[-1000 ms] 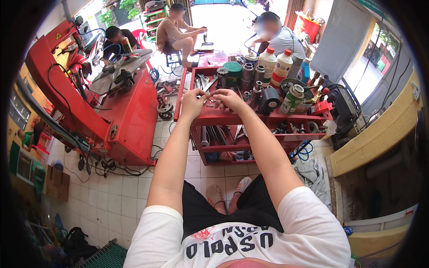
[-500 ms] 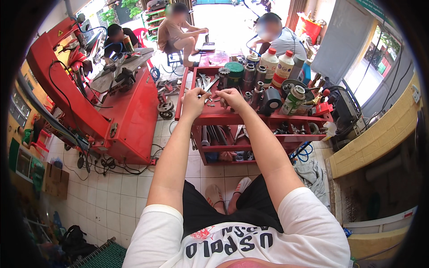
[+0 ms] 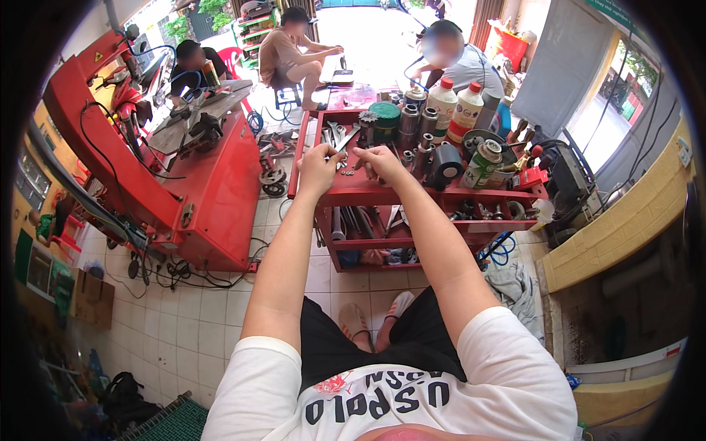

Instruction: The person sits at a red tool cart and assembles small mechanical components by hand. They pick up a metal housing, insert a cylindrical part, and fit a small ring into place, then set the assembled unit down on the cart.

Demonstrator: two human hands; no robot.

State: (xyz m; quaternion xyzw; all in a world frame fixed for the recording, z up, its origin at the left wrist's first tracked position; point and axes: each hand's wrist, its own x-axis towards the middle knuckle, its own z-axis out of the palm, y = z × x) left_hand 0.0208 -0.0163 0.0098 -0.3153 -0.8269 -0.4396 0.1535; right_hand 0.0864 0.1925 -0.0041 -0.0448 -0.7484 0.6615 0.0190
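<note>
Both my arms stretch out over the top tray of a red tool cart (image 3: 353, 197). My left hand (image 3: 319, 170) is closed in a pinch at the cart's left side, and the small thing at its fingertips is too small to make out. A short gap to the right, my right hand (image 3: 380, 163) is closed too, its fingers curled and partly hidden. Between them lie several small metal nuts (image 3: 348, 173). Just beyond my left fingers rest metal wrenches (image 3: 347, 137). A green-lidded tub (image 3: 385, 116) and metal cylinders (image 3: 409, 125) stand behind my right hand.
White bottles with red caps (image 3: 466, 112) and a spray can (image 3: 484, 163) crowd the cart's right half. A large red machine (image 3: 213, 206) stands to the left, cables on the floor by it. Another person (image 3: 471, 66) is beyond the cart; two others sit farther back.
My hands stay in nearly the same place, with only slight finger movement; the right fingers have shifted a little.
</note>
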